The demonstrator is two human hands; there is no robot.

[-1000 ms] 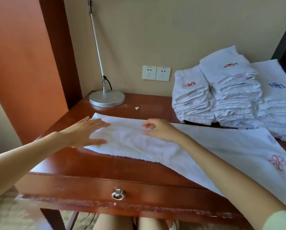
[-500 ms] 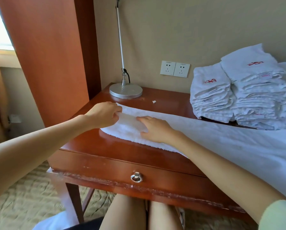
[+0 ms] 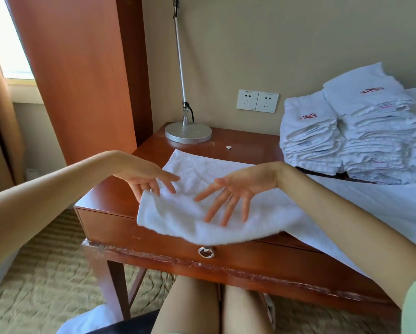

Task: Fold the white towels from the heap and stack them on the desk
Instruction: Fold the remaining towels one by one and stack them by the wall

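A long white towel lies across the wooden desk, and its left end is lifted and drawn over the front edge above the drawer. My left hand pinches that raised left end between its fingertips. Just to the right, my right hand hovers over the towel, palm turned toward me and fingers spread, holding nothing. The far right part of the towel, with red embroidery, runs out of view. Stacks of folded white towels stand at the back right of the desk against the wall.
A silver lamp base with a thin pole stands at the desk's back left. A small white scrap lies near it. Wall sockets sit behind. The drawer has a ring pull. White cloth lies on the carpet beside my knees.
The left end of the towel, flat on the desk before, is now lifted and pulled toward the front edge. My right hand rose off the towel and turned palm up; the view shifted left.
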